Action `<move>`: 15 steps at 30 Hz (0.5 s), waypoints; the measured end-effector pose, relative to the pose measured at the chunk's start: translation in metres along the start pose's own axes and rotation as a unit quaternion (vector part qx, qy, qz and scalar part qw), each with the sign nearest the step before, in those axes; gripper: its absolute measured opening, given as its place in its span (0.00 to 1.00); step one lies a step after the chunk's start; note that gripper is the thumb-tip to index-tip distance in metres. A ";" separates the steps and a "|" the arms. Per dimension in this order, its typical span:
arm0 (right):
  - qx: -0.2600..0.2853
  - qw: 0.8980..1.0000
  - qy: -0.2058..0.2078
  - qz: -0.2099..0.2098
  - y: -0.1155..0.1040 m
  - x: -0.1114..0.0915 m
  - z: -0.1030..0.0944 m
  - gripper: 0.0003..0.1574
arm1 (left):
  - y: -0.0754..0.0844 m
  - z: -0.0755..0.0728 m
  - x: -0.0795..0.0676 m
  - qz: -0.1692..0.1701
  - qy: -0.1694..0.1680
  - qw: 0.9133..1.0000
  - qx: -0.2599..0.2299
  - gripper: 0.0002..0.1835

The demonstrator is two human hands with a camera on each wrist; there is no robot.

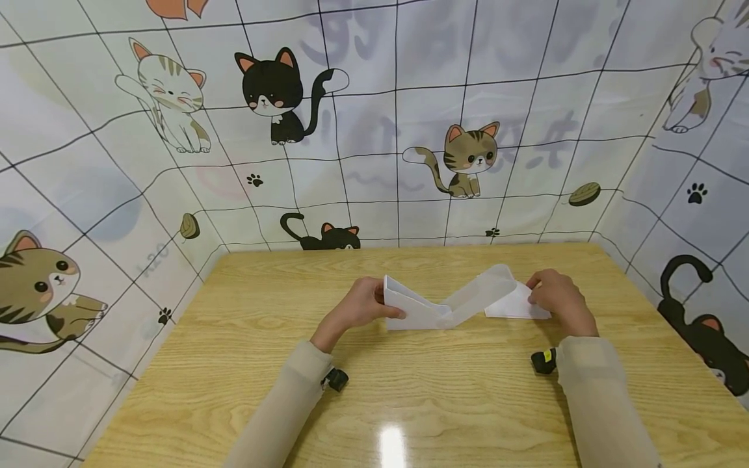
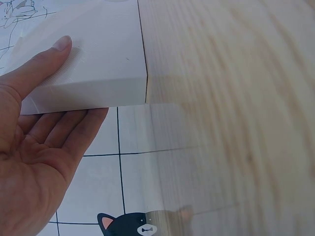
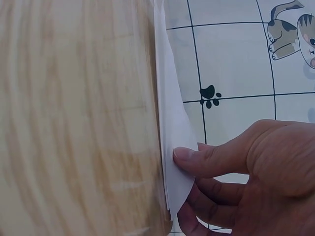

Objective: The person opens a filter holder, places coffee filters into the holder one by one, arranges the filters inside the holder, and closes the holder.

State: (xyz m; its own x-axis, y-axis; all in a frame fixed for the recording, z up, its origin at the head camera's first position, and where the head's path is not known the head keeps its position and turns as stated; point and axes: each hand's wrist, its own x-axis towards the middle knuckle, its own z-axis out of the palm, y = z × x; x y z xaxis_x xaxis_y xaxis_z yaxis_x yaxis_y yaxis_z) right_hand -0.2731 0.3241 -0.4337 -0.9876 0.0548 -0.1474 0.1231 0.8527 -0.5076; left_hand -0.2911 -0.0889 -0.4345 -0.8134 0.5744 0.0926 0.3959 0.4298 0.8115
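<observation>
"White box (image 1: 414, 314), head view?"
"On the worktop (image 1: 281, 299), near the paper (image 1: 510, 303)."
"Left wrist?"
"Left hand (image 2: 39, 147) grips its end."
"Right wrist?"
"Right hand (image 3: 246, 167) pinches the paper; likely packing or unpacking; next needs a steady box."

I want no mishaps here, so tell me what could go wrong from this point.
The white paper could crease, since the right grip pinches it near one end. The translucent piece overlaps it in the head view and might snag it. The white holder could tip if the left grip, holding one end, slackens.
</observation>
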 end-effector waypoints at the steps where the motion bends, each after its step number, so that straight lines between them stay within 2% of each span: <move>1: -0.002 1.000 0.001 -0.001 0.000 0.000 0.000 0.21 | 0.000 0.000 0.000 0.000 0.000 1.000 0.000 0.17; 15: -0.005 1.000 0.013 0.002 -0.001 -0.001 -0.003 0.19 | 0.000 0.000 0.000 -0.004 0.002 1.000 -0.001 0.17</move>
State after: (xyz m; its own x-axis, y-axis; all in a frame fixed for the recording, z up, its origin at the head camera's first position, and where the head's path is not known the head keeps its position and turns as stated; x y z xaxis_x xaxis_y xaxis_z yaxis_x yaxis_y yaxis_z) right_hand -0.2723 0.3246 -0.4306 -0.9892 0.0715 -0.1278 0.1264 0.8573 -0.4991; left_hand -0.2910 -0.0888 -0.4349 -0.8181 0.5681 0.0893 0.3894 0.4332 0.8128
